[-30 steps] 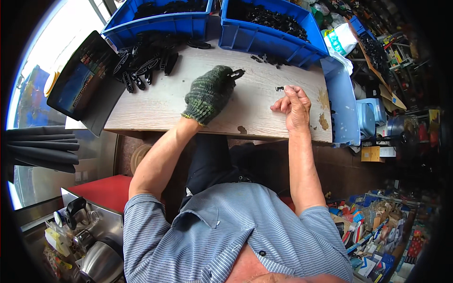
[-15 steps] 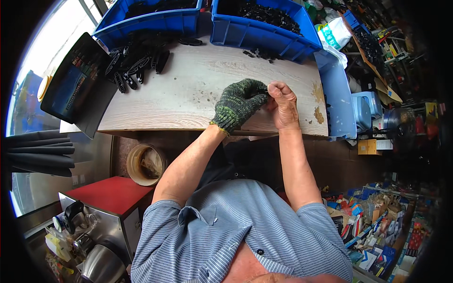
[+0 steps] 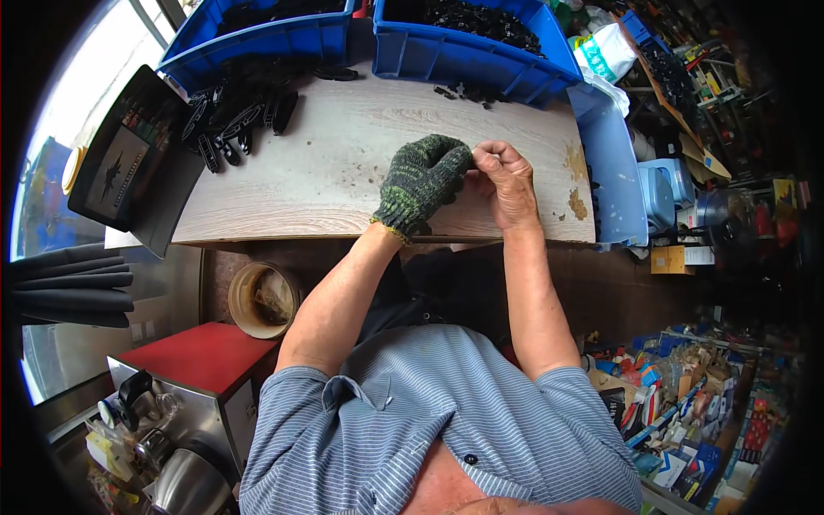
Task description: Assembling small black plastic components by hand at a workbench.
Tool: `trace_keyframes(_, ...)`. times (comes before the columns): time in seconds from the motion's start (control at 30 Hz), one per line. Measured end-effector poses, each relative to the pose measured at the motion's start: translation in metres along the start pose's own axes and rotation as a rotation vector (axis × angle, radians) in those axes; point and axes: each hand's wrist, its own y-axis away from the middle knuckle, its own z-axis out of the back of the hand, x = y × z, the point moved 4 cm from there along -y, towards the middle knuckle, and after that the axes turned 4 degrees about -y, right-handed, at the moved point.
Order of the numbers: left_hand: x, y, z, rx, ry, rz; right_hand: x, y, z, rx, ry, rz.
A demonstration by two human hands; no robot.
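My left hand (image 3: 422,178), in a dark green and black knitted glove, is closed above the near part of the pale wood-grain table (image 3: 300,189). Its fingertips meet those of my bare right hand (image 3: 513,189), which is curled with thumb and forefinger pinched together. Whatever lies between the fingers is hidden or too small to make out. Farther left on the tabletop, long black plastic pieces (image 3: 245,124) lie in a heap. Several small black parts (image 3: 466,93) are scattered near the back, beyond my hands.
Two blue bins, one left (image 3: 257,43) and one right (image 3: 463,60), hold black parts along the back. A tablet-like screen (image 3: 120,172) stands at the left. A light blue tub (image 3: 614,172) adjoins the right edge. A round bucket (image 3: 249,300) sits below, beside a red-topped cabinet (image 3: 193,356).
Both hands have shifted slightly, and the gloved left hand has turned so its back covers more of the fingers. The fingertips still meet. The screen's picture differs.
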Motion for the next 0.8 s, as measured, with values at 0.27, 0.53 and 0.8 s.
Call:
trace_keyframes(0.27, 0.001, 0.002, 0.003, -0.125, 0.096, -0.042, 0.020, 0.003, -0.017, 0.000, 0.132, -0.098)
trace_keyframes(0.53, -0.004, 0.007, 0.002, -0.122, 0.128, -0.007, 0.003, -0.003, -0.012, 0.049, 0.253, 0.036)
trace_keyframes(0.8, -0.004, -0.009, 0.002, 0.023, 0.066, -0.039, -0.002, -0.006, 0.005, -0.024, 0.144, 0.134)
